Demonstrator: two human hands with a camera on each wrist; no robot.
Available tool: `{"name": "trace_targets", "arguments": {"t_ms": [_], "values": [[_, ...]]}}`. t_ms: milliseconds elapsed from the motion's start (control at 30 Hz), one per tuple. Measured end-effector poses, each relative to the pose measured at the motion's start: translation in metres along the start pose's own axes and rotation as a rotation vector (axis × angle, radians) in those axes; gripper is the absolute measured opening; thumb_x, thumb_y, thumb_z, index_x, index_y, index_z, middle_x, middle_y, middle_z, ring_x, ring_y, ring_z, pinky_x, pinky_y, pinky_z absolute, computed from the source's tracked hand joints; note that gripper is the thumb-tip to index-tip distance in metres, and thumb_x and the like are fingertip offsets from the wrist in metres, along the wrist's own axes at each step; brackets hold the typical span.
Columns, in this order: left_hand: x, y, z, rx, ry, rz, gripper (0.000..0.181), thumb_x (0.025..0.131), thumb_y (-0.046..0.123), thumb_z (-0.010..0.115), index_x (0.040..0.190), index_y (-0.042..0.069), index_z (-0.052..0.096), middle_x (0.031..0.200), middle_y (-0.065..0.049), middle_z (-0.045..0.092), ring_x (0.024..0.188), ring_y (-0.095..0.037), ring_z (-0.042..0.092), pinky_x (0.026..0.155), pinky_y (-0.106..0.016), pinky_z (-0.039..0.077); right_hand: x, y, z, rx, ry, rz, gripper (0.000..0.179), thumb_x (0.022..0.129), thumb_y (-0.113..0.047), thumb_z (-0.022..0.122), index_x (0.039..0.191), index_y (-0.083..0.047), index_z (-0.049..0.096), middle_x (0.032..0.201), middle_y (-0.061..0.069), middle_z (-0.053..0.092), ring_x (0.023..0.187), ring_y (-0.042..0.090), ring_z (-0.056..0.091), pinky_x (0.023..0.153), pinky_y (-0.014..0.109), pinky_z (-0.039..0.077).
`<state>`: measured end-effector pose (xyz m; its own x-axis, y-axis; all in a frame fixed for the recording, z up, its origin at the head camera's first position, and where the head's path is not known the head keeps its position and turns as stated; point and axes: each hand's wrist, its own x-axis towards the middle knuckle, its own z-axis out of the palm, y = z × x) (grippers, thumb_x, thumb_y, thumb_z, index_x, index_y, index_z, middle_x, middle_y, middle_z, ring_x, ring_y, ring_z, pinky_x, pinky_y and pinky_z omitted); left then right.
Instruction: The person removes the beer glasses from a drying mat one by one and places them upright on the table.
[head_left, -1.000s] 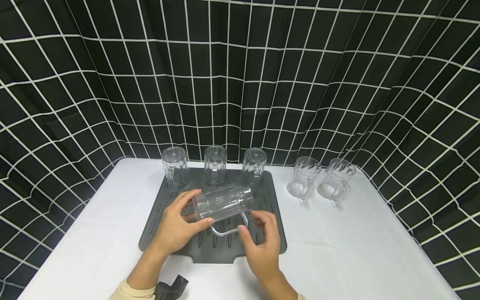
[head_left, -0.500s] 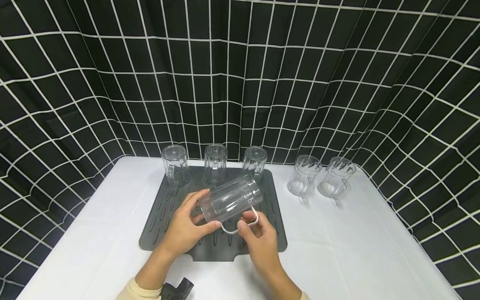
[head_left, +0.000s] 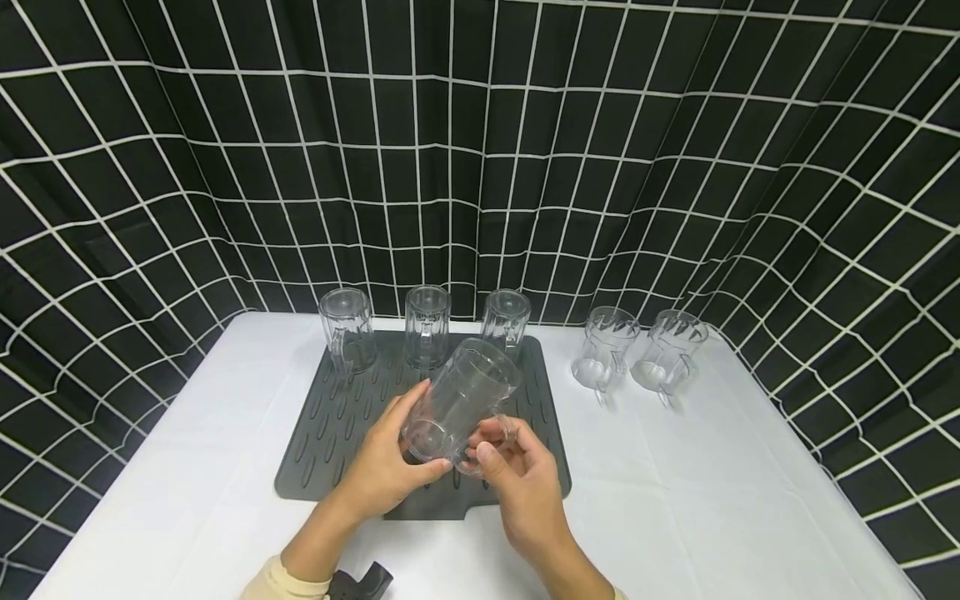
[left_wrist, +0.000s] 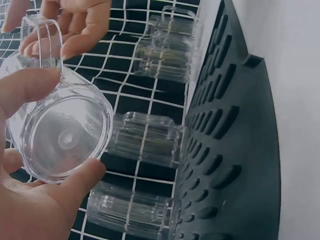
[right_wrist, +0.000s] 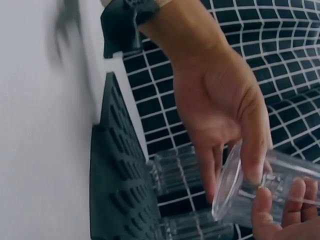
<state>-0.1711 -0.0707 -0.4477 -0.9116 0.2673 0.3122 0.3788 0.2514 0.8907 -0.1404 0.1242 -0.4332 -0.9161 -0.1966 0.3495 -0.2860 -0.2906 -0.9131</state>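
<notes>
A clear glass-like beer mug (head_left: 468,379) is held tilted above the grey mat, its mouth up and to the right. My left hand (head_left: 384,467) grips it round the base, thumb on the near side. In the left wrist view the round bottom of the mug (left_wrist: 70,135) faces the camera. My right hand (head_left: 528,492) holds the handle between thumb and curled fingers. The right wrist view shows the right hand's fingers (right_wrist: 295,200) at the handle and the left hand (right_wrist: 220,100) about the base.
On the back of the ribbed dark grey mat (head_left: 322,442) stand three upside-down mugs: left (head_left: 348,329), middle (head_left: 427,325), right (head_left: 506,317). Two upright mugs (head_left: 603,354) stand on the white table (head_left: 712,483) to the right. A black gridded curtain (head_left: 420,167) surrounds the table.
The mug has turned from nearly level to a steeper tilt, mouth end rising. My right fingers have closed further round its handle, and the left hand has shifted slightly right.
</notes>
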Motion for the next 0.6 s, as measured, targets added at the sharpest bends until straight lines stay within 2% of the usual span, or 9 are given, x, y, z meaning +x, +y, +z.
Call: {"name": "trace_targets", "arguments": {"t_ms": [167,333,400,600], "values": [[-0.001,0.000,0.005,0.043,0.019,-0.002,0.101,0.071,-0.001,0.082,0.152,0.013,0.025,0.138,-0.009,0.041,0.119,-0.030,0.049,0.094,-0.041,0.051,-0.004,-0.005,0.007,0.064,-0.014,0.017,0.024,0.101,-0.002,0.045,0.114,0.017,0.041,0.104,0.020,0.052,0.094,0.021,0.060,0.082,0.044,0.057],[-0.001,0.000,0.009,0.056,0.028,-0.012,0.103,0.071,-0.002,0.083,0.153,0.015,0.024,0.145,-0.009,0.037,0.125,-0.031,0.044,0.099,-0.050,0.045,-0.006,-0.005,0.011,0.102,-0.016,-0.024,0.027,0.106,-0.009,0.035,0.108,0.016,0.045,0.096,0.013,0.058,0.089,0.019,0.064,0.082,0.047,0.056],[-0.001,-0.001,0.010,0.064,0.037,-0.009,0.104,0.071,0.000,0.084,0.153,0.016,0.024,0.145,-0.008,0.038,0.124,-0.031,0.045,0.097,-0.052,0.045,-0.006,-0.005,0.013,0.121,-0.007,-0.025,0.030,0.107,-0.013,0.033,0.107,0.014,0.048,0.095,0.011,0.059,0.088,0.020,0.065,0.083,0.047,0.056],[-0.001,-0.004,0.013,0.100,0.060,0.002,0.105,0.069,0.002,0.086,0.153,0.014,0.024,0.143,-0.009,0.041,0.124,-0.031,0.046,0.097,-0.052,0.046,-0.009,-0.006,0.016,0.134,0.017,0.015,0.033,0.106,-0.015,0.039,0.097,0.015,0.052,0.093,0.010,0.061,0.090,0.022,0.065,0.085,0.046,0.055]]}}
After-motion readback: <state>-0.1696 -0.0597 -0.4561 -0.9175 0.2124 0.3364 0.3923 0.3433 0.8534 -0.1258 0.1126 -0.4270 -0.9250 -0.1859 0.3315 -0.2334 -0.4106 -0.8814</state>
